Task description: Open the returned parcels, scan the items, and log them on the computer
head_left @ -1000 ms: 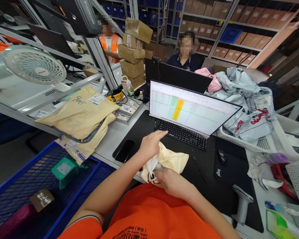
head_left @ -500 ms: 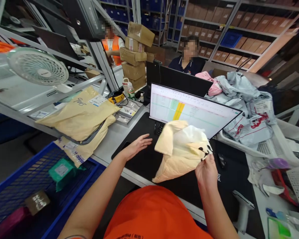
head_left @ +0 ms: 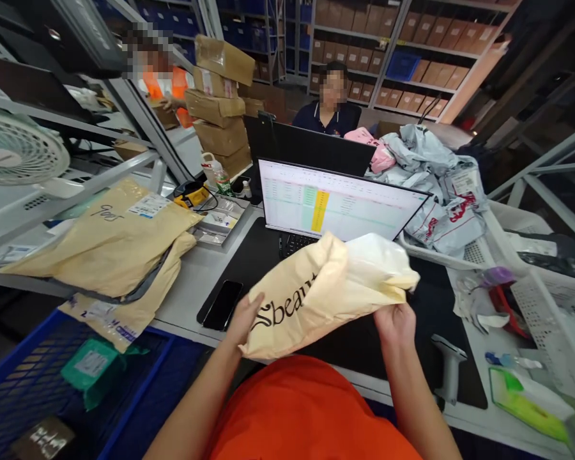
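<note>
Between both hands, above the black desk mat (head_left: 436, 306), I hold a cream plastic mailer bag (head_left: 311, 294) with large dark lettering and a white patch on its upper right part. My left hand (head_left: 243, 319) grips its left end, thumb on the lettered face and the other fingers hidden. My right hand (head_left: 397, 324) pinches the lower right edge, its fingertips partly behind the plastic. Behind the bag stands a lit monitor (head_left: 345, 198), a keyboard (head_left: 297, 245) partly covered below it. A dark phone (head_left: 223, 305) lies beside my left hand.
At left are stacked cream mailers (head_left: 110, 243), a fan (head_left: 19, 150) and a blue crate (head_left: 144, 358) holding a green parcel (head_left: 92, 367). To the right lie a barcode scanner (head_left: 449, 367) and a white basket (head_left: 464, 252) of grey mailers (head_left: 436, 185). A person (head_left: 328, 115) sits beyond the monitors.
My left hand, empty and spread before, has taken hold of the bag's left end. The bag has turned and stretched out, showing its lettering. The camera view has shifted to the right.
</note>
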Demonstrator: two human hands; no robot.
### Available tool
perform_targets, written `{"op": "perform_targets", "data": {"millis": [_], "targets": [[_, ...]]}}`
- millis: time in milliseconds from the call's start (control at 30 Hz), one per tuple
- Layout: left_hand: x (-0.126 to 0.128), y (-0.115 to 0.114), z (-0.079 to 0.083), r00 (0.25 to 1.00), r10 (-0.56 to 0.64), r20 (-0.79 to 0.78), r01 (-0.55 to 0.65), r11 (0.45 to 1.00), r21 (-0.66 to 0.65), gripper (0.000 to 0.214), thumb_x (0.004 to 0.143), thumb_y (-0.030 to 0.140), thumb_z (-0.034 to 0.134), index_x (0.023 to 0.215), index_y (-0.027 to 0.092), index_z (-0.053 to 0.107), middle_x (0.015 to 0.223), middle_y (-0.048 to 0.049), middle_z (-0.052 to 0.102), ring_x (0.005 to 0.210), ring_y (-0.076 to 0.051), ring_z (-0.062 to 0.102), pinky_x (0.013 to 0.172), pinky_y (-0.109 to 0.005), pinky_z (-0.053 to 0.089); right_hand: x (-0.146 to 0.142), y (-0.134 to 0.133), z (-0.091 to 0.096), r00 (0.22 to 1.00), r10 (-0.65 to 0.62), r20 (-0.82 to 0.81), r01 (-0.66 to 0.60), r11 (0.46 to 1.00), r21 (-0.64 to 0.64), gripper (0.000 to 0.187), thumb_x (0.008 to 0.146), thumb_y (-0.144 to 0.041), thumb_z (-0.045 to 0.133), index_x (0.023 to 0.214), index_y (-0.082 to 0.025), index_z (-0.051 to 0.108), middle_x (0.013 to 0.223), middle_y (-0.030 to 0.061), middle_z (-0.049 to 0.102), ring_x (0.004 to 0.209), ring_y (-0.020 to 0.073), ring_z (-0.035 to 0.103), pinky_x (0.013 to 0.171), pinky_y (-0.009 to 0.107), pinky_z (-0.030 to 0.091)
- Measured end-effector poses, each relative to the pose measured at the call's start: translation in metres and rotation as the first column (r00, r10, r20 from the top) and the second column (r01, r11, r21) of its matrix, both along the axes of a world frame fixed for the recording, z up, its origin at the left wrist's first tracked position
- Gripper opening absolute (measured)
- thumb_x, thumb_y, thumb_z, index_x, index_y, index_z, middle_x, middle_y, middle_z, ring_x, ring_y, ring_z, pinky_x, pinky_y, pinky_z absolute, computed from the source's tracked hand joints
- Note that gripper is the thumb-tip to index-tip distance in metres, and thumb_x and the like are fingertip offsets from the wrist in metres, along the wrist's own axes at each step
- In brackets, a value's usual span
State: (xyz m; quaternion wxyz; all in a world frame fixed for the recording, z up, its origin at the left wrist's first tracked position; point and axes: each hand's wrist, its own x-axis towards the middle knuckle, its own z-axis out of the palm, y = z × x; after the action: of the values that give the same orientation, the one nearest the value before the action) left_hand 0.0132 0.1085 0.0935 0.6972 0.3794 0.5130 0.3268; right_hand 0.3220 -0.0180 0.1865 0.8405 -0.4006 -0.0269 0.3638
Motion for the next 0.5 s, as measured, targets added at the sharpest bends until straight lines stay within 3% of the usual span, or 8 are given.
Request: {"op": "perform_targets", "data": {"millis": [100,233,367,433,500], "targets": [[-0.028,0.014,-0.019,0.967,0.053,-0.249,-0.017,0.989,0.146,0.06,0.077,0.056,0.071,0.12,0.015,0.063,0.107,-0.0124,0.077,0.093,-0.029,0.073,0.082,-0.041,0.059,0.047,-0.022,0.013,0.985,-0.098,0.144,0.097,0.995,0.013,0.027,0.092,-0.035,0.055,0.108,-0.023,0.073,0.12,0.0041,0.073,0.121,0.0195,0.063,0.114,0.04,0.048],[-0.054,0.022,-0.047,0.801,0.138,-0.582,0.043,0.957,0.286,0.051,0.083,0.055,0.056,0.115,0.016,0.065,0.106,-0.0131,0.076,0.101,-0.032,0.071,0.085,-0.041,0.057,0.084,-0.054,0.044,0.919,-0.181,0.35,0.158,0.983,0.092,0.035,0.095,-0.044,0.049,0.119,-0.028,0.07,0.127,0.0026,0.07,0.127,0.0219,0.059,0.112,0.046,0.049],[-0.052,0.017,-0.058,0.7,-0.051,-0.713,0.36,0.887,0.29,0.043,0.085,0.054,0.051,0.107,0.02,0.067,0.103,-0.0134,0.076,0.103,-0.034,0.07,0.086,-0.039,0.054,0.074,-0.056,0.063,0.922,-0.228,0.314,0.188,0.97,0.152,0.038,0.093,-0.038,0.05,0.125,-0.025,0.067,0.133,0.0041,0.067,0.127,0.021,0.059,0.114,0.048,0.046],[-0.041,0.016,-0.06,0.681,-0.132,-0.721,0.451,0.851,0.27,0.035,0.084,0.051,0.055,0.097,0.022,0.068,0.097,-0.0111,0.076,0.1,-0.033,0.071,0.085,-0.037,0.053,0.058,-0.041,0.059,0.958,-0.153,0.241,0.126,0.985,0.121,0.039,0.092,-0.039,0.052,0.124,-0.024,0.068,0.131,0.0056,0.068,0.124,0.0216,0.061,0.113,0.048,0.047],[-0.031,0.016,-0.061,0.685,-0.177,-0.707,0.484,0.836,0.259,0.03,0.08,0.05,0.063,0.089,0.023,0.068,0.09,-0.0088,0.076,0.092,-0.031,0.072,0.081,-0.035,0.053,0.04,-0.018,0.044,0.985,-0.05,0.164,0.036,0.996,0.088,0.04,0.091,-0.045,0.053,0.122,-0.025,0.069,0.127,0.007,0.07,0.12,0.023,0.063,0.111,0.049,0.048]]}}
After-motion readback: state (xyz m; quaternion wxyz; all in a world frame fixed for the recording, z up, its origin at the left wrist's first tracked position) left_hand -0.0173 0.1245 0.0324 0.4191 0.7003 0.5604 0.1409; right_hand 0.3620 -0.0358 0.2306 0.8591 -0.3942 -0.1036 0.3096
